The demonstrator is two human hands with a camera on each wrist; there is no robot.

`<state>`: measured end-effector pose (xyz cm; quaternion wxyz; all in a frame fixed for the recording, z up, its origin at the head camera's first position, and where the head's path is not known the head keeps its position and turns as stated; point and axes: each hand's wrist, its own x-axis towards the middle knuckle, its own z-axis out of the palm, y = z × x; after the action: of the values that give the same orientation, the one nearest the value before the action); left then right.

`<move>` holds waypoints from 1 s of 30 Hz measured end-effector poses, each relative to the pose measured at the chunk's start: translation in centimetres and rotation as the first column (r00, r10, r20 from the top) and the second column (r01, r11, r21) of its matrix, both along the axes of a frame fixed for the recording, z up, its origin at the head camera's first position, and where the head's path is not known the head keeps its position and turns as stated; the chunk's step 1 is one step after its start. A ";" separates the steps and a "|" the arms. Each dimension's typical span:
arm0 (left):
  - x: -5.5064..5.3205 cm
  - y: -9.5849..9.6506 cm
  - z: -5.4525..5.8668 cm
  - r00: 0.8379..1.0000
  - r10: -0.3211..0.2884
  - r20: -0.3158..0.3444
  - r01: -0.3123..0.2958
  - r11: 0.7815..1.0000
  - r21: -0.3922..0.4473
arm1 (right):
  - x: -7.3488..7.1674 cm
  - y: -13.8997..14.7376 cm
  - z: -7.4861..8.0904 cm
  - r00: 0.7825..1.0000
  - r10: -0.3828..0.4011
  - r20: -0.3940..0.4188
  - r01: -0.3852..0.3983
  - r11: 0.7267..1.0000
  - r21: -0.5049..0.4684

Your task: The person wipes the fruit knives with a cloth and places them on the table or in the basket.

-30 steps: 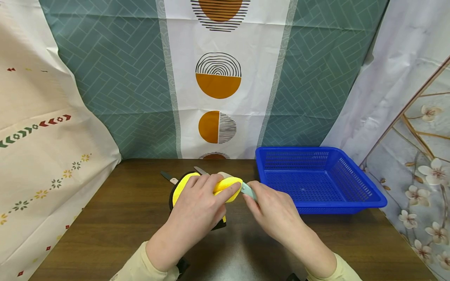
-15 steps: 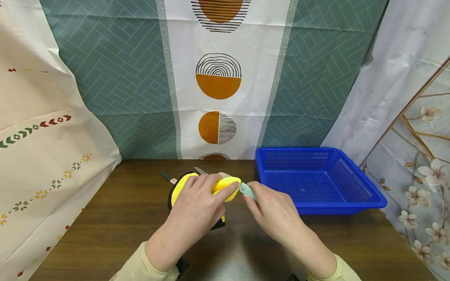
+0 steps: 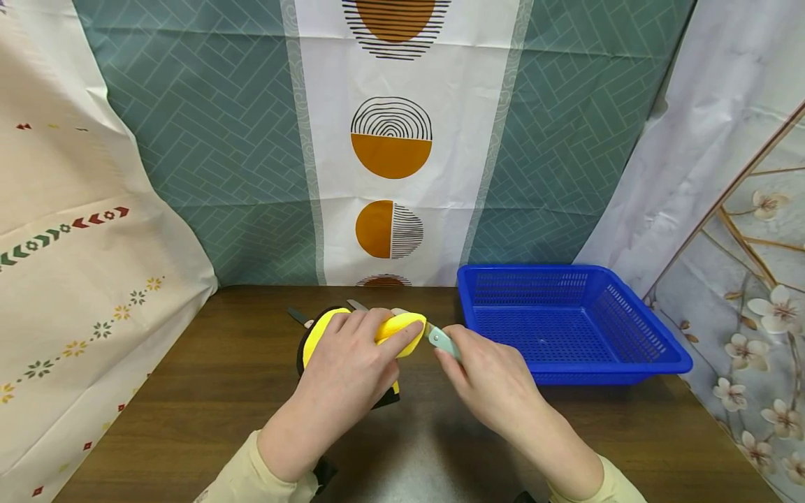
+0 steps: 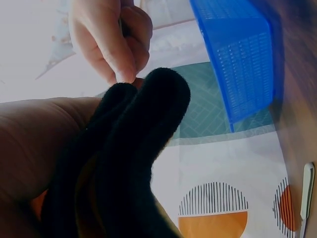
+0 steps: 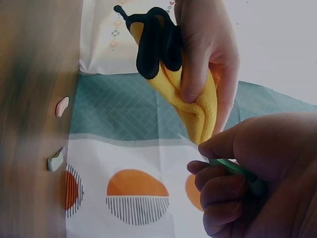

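In the head view my left hand [image 3: 346, 374] grips a folded yellow cloth [image 3: 402, 327] with black edging. The cloth is wrapped around the blade of a knife, hiding most of it. My right hand [image 3: 493, 377] holds the knife by its mint-green handle [image 3: 444, 342]. A short piece of blade shows between cloth and handle. The right wrist view shows the left thumb pressing the yellow cloth [image 5: 185, 101] near the right fingertips. Thick black folds of the cloth [image 4: 133, 144] fill the middle of the left wrist view.
Behind the left hand, two more knives lie on the brown table [image 3: 207, 391]: one with a dark blade [image 3: 297, 316], the other with a pale blade [image 3: 356, 304]. To the right stands a blue plastic basket [image 3: 566, 374]. Patterned cloths hang around the table.
My left hand and the cloth have shifted slightly left, away from the handle, and a little more blade shows. The right hand stays almost still.
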<state>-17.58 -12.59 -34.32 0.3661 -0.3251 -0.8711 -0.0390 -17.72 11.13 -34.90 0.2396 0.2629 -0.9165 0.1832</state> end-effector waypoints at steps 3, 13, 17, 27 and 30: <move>-0.1 -0.1 0.0 1.000 0.006 0.001 -0.006 1.000 -0.004 | 0.0 0.0 0.0 1.000 0.001 -0.006 -0.001 1.000 -0.002; -0.5 -0.5 0.0 1.000 0.014 -0.017 -0.013 1.000 0.020 | 0.0 0.0 0.1 1.000 -0.004 0.013 0.004 1.000 -0.007; -0.7 -0.7 -0.1 1.000 0.021 -0.018 -0.021 1.000 0.023 | 0.0 0.0 0.1 1.000 -0.009 0.019 0.009 1.000 -0.005; -1.0 -1.2 -0.1 0.999 0.033 -0.008 -0.033 0.999 0.031 | 0.0 0.0 0.1 1.000 -0.014 0.003 0.014 1.000 -0.003; -1.1 -1.3 -0.1 0.999 0.039 -0.006 -0.039 0.999 0.029 | 0.0 0.0 0.1 1.000 -0.013 0.002 0.013 1.000 -0.006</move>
<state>-18.63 -13.91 -34.44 0.3743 -0.3028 -0.8754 -0.0432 -17.71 11.13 -34.80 0.2407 0.2562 -0.9178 0.1846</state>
